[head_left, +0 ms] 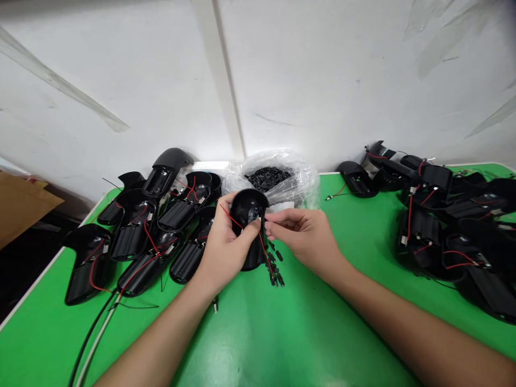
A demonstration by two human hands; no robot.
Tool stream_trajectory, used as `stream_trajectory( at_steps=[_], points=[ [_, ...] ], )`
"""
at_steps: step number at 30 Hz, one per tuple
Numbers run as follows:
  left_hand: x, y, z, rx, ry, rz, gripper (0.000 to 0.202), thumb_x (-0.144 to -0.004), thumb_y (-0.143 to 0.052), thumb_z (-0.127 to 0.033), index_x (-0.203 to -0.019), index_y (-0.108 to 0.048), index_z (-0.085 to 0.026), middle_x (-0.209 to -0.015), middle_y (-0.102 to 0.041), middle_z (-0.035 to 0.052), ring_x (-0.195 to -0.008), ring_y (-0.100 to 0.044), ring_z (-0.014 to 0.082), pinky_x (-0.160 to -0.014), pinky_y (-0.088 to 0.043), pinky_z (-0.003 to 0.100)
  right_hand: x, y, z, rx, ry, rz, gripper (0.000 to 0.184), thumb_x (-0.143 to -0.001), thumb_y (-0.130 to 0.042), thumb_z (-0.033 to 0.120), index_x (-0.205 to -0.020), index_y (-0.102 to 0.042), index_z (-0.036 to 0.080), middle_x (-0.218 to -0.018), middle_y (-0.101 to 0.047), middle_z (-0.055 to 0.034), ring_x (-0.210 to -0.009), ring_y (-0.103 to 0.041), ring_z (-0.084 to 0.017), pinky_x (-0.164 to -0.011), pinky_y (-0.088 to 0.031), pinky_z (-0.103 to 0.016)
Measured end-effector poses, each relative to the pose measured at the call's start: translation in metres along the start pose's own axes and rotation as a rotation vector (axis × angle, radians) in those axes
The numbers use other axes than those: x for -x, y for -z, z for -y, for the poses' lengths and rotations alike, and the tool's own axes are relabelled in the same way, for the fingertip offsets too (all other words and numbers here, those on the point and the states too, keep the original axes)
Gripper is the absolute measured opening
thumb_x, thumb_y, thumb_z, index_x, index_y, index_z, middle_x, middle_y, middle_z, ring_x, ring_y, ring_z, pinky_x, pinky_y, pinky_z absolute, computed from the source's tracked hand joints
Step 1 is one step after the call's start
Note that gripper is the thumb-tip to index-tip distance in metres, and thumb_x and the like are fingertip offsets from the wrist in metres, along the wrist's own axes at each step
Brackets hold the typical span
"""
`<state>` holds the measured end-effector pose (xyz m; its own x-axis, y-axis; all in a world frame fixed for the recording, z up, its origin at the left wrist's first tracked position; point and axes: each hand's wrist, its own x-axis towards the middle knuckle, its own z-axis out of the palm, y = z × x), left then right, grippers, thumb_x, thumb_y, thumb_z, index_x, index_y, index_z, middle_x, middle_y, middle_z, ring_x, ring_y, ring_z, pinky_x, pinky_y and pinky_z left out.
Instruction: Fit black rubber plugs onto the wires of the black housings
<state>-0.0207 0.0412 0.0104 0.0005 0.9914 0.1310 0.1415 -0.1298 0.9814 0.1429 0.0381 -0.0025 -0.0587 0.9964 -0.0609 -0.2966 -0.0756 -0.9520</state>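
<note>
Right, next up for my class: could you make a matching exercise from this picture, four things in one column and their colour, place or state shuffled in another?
Things:
1. left hand
2. plastic bag
3. tabletop
4. wall

Descriptions:
A. green
B. contains small black pieces
C. white
D. gripping a black casing

Pairs: 1-D, 2-B, 3-A, 4-C

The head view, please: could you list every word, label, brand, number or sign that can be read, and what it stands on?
None can be read.
Black shell in the left hand: no legible text.
Topmost left shell: pale marks, too small to identify.
Clear plastic bag: none legible.
</note>
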Motion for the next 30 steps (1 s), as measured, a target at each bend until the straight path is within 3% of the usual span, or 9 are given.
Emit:
stream_trajectory(
  at_steps=[15, 23, 30],
  points=[
    [-0.001, 0.006, 0.002, -0.058, -0.045, 0.078, 0.041, -0.085, -0.075, -0.027, -0.121, -0.055, -0.027, -0.109, -0.061, -0.0059, -0.1, -0.057, 0.0034, -0.094, -0.047, 0.013, 0.003, 0.001, -0.004, -0.051, -0.029, 0.003, 0.02, -0.064, -0.091, 0.024, -0.08, -0.083, 0.017, -0.068, -0.076, -0.0018, -0.06, -0.071, -0.014, -0.064, -0.062, -0.027],
    [-0.001, 0.011, -0.002, -0.015, 0.012, 0.134, 0.04, -0.086, -0.077, -0.031, -0.119, -0.056, -0.025, -0.108, -0.062, -0.0042, -0.1, -0.057, 0.0058, -0.09, -0.045, 0.016, 0.005, 0.001, -0.001, -0.04, -0.017, 0.017, 0.021, -0.062, -0.093, 0.022, -0.08, -0.083, 0.017, -0.07, -0.077, -0.0024, -0.06, -0.072, -0.015, -0.063, -0.064, -0.029],
    [0.0, 0.01, -0.003, -0.11, -0.074, 0.133, 0.041, -0.088, -0.074, -0.031, -0.125, -0.055, -0.025, -0.115, -0.063, -0.0005, -0.105, -0.058, 0.0081, -0.098, -0.05, 0.018, 0.005, 0.001, -0.002, -0.038, -0.011, 0.028, 0.026, -0.061, -0.093, 0.021, -0.081, -0.077, 0.016, -0.07, -0.076, -0.0032, -0.061, -0.072, -0.016, -0.064, -0.063, -0.03]
  ],
)
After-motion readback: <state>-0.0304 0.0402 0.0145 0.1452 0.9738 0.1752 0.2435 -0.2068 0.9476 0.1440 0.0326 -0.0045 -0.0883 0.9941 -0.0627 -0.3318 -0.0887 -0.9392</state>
